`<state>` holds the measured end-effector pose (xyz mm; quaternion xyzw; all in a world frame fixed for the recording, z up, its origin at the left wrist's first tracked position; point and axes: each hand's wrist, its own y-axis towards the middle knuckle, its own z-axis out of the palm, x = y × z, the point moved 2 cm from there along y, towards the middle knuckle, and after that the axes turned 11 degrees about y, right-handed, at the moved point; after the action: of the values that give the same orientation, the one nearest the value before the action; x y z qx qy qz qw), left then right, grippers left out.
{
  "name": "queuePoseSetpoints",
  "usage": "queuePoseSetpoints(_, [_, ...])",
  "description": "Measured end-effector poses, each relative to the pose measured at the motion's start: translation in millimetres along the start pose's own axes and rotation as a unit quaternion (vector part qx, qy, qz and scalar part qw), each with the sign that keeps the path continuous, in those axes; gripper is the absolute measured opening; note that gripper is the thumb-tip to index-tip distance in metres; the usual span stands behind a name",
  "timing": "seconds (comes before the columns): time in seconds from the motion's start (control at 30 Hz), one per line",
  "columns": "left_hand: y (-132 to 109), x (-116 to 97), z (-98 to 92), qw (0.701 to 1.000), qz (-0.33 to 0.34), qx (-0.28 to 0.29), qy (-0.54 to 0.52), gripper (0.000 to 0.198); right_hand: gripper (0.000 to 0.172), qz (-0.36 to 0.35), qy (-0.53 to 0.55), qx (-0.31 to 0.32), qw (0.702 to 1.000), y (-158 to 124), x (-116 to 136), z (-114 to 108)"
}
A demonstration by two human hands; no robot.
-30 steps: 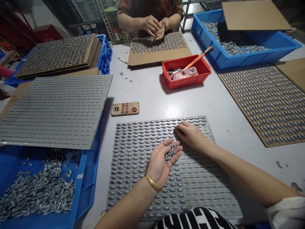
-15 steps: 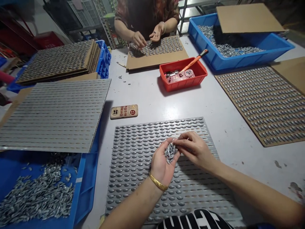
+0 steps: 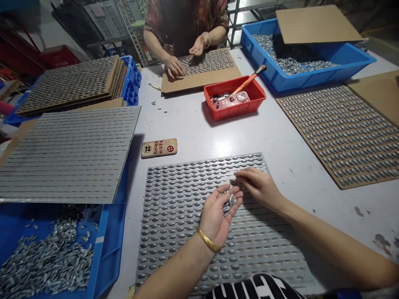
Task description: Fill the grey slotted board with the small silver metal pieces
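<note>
A grey slotted board (image 3: 174, 216) lies in front of me, with rows of shiny oval metal pieces over its left part and its top rows. Above its middle my left hand (image 3: 218, 211) is palm up, fingers curled round a small heap of the metal pieces (image 3: 230, 202). Just right of it, my right hand (image 3: 257, 185) hovers low over the upper right of the board, thumb and fingertips together; anything between them is too small to make out. The two hands are slightly apart.
A blue bin of loose pieces (image 3: 52, 257) sits at left under a slotted board (image 3: 71, 153). A phone (image 3: 159, 148), a red tray (image 3: 235, 109), a filled board (image 3: 346, 133) and another blue bin (image 3: 321, 77) lie beyond. A person opposite works over a cardboard sheet (image 3: 202, 82).
My right hand has moved off the heap in my left palm, onto the board's side. My left fingers have curled in more. The other person's hand has come down to the cardboard.
</note>
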<state>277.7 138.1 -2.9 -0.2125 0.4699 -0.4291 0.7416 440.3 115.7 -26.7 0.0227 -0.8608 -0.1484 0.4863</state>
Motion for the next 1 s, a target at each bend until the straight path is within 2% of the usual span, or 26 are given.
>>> queuePoseSetpoints(0.17, [-3, -1, -2.9, 0.999, 0.003, 0.014, 0.035, 0.019, 0.012, 0.018, -0.025, 0.028, 0.999, 18, -19, 5])
queuePoseSetpoints(0.4, [-3, -1, -3.2, 0.999, -0.011, -0.004, 0.047, 0.027, 0.017, 0.001, -0.092, 0.075, 0.993, 27, -23, 11])
queuePoseSetpoints(0.57, [-3, -1, -3.1, 0.999, -0.005, -0.005, 0.042, 0.025, 0.019, 0.010, -0.168, 0.091, 0.982, 29, -24, 11])
queuePoseSetpoints(0.67, [-2, -1, -3.7, 0.998, 0.009, -0.006, 0.057, 0.021, 0.020, 0.010, -0.173, 0.091, 0.981, 30, -22, 11])
queuePoseSetpoints(0.77, [-1, 0, -3.8, 0.997, 0.015, -0.003, 0.074, 0.019, 0.019, 0.015, -0.110, 0.068, 0.991, 27, -12, 6])
queuePoseSetpoints(0.87, [2, -1, -3.7, 0.996, 0.027, -0.005, 0.086, 0.021, 0.018, 0.082, 0.053, 0.059, 0.993, 20, 3, -1])
queuePoseSetpoints(1.0, [5, 0, -1.6, 0.996, 0.041, -0.010, 0.073, 0.022, 0.021, 0.188, 0.293, 0.095, 0.933, 5, 20, -3])
